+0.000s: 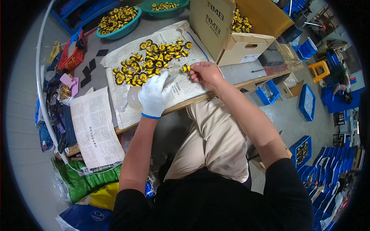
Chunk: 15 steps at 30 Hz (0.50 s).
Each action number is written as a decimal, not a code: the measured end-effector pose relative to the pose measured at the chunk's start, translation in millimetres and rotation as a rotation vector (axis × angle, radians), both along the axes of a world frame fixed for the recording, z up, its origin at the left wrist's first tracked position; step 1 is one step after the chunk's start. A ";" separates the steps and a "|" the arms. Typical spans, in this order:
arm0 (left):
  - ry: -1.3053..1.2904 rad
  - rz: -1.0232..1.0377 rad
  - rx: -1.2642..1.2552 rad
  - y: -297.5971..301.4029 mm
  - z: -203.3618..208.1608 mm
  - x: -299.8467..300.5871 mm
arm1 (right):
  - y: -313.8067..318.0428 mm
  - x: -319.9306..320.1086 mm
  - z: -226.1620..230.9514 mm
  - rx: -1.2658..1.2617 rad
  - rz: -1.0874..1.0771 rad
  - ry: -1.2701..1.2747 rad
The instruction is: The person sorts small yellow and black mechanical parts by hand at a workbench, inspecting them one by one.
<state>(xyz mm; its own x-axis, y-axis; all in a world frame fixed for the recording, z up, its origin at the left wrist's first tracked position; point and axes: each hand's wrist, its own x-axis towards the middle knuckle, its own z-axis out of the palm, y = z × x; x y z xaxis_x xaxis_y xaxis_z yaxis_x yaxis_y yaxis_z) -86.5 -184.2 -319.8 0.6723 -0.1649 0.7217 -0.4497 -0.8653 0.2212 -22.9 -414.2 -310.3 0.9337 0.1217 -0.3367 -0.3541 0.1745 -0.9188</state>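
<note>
My right hand (207,74), bare, pinches a small yellow-and-black spool-shaped part (185,68) with a short pin between thumb and fingertips. My left hand (154,94), in a white knitted glove with a blue cuff, is at the near edge of a pile of similar parts (154,59). Its index finger and thumb are apart, and I see nothing held in it. The pile lies on newspaper (196,86) spread over the workbench. Beside the glove sits a round translucent container (134,98), partly hidden by the hand.
A turquoise basin (120,32) and a green basin (163,11) hold more parts at the back. An open cardboard box (246,44) with parts stands on the right. At left are a red basket (73,54), dark flat pieces (85,81) and a newspaper sheet (96,127) overhanging the edge.
</note>
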 end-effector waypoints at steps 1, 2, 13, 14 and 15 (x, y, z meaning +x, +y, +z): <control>-0.016 0.000 -0.005 -1.4 0.0 -0.1 | -1.7 1.5 -1.5 0.078 -0.011 0.059; -0.031 0.000 -0.011 -2.3 -0.1 -0.7 | -2.8 2.2 -3.8 0.157 -0.021 0.118; 0.011 -0.014 -0.043 -1.1 0.5 -0.7 | 6.1 -6.5 -4.5 0.327 0.057 0.176; -0.014 -0.026 -0.055 -1.0 0.1 -0.5 | 4.8 -5.4 -5.2 0.350 0.077 0.178; -0.012 -0.024 -0.057 -1.0 -0.4 -0.7 | 3.8 -5.8 -6.4 0.348 0.079 0.181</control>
